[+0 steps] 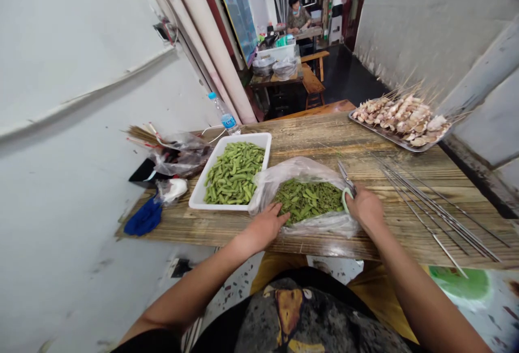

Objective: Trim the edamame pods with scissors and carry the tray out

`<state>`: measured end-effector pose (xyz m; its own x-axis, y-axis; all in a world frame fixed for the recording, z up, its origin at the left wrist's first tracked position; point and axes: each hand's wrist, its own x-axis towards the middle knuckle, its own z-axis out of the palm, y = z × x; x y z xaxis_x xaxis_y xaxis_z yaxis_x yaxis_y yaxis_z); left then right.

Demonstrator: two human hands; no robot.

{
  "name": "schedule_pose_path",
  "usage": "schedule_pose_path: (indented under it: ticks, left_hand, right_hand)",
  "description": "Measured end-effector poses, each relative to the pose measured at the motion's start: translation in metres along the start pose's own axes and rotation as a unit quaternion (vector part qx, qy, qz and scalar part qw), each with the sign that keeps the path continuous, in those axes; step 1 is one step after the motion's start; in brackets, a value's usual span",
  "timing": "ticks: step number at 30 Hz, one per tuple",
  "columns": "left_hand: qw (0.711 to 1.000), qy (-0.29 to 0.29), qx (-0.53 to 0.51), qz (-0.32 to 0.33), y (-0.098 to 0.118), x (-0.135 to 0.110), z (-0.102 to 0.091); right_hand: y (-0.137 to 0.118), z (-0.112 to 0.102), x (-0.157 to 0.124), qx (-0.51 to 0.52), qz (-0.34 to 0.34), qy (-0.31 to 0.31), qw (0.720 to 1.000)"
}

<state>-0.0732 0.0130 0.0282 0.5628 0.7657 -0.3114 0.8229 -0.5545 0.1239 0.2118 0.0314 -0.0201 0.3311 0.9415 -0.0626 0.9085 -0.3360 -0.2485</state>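
My right hand [365, 208] is closed around the scissors [346, 177], whose blades point away from me and whose pale handle shows at my fingers. In front of me lies a clear plastic bag [300, 166], spread open, with green pods and small trimmings [310, 200] in it. At the bag's left edge, my left hand [265, 227] rests with its fingers apart, the tips at the pods; nothing shows held in it. Just beyond that hand stands a white tray [198, 197] filled with green soybean pods [235, 174].
Several metal skewers [438, 210] lie on the wooden table [320, 139] at right. Behind them is a metal tray of skewered meat [405, 118]. A water bottle [227, 118], plastic-wrapped sticks [178, 153] and a blue cloth [142, 217] are at left. A person [299, 17] sits far back.
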Motion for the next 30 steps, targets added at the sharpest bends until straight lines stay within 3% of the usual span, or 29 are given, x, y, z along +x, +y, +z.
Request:
schedule_pose_path:
  ticks: [5, 12, 16, 19, 22, 24, 25, 27, 30]
  left_hand:
    - [0.991, 0.070, -0.100, -0.051, -0.013, 0.003, 0.000]
    - [0.994, 0.028, -0.071, -0.072, -0.011, 0.020, -0.001]
    - [0.975, 0.093, -0.178, -0.090, -0.009, 0.025, -0.005]
    - [0.919, 0.094, -0.366, -0.110, 0.000, 0.029, -0.011]
    - [0.805, 0.039, -0.587, -0.078, 0.009, 0.037, -0.013]
    - [0.748, 0.044, -0.659, -0.064, 0.010, 0.043, -0.011]
    - [0.741, 0.060, -0.665, -0.069, 0.008, 0.045, -0.009]
    - [0.763, 0.104, -0.631, -0.096, 0.003, 0.047, -0.003]
    - [0.828, 0.167, -0.518, -0.131, -0.005, 0.039, 0.004]
  right_hand:
    - [0.000, -0.001, 0.000, -0.005, 0.004, -0.005, 1.000]
    - [0.000, -0.002, -0.001, -0.008, 0.001, -0.003, 1.000]
    - [0.000, 0.000, -0.001, -0.007, 0.000, 0.003, 1.000]
    - [0.000, 0.000, -0.001, -0.006, -0.005, 0.007, 1.000]
    - [0.000, -0.001, -0.001, -0.009, -0.004, 0.005, 1.000]
    - [0.000, -0.002, -0.001, -0.011, -0.001, 0.002, 1.000]
    - [0.000, -0.002, -0.001, -0.011, -0.001, 0.002, 1.000]
    - [0.000, -0.002, -0.001, -0.010, -0.002, 0.001, 1.000]
    - [-0.001, -0.003, -0.002, -0.008, 0.000, -0.003, 1.000]
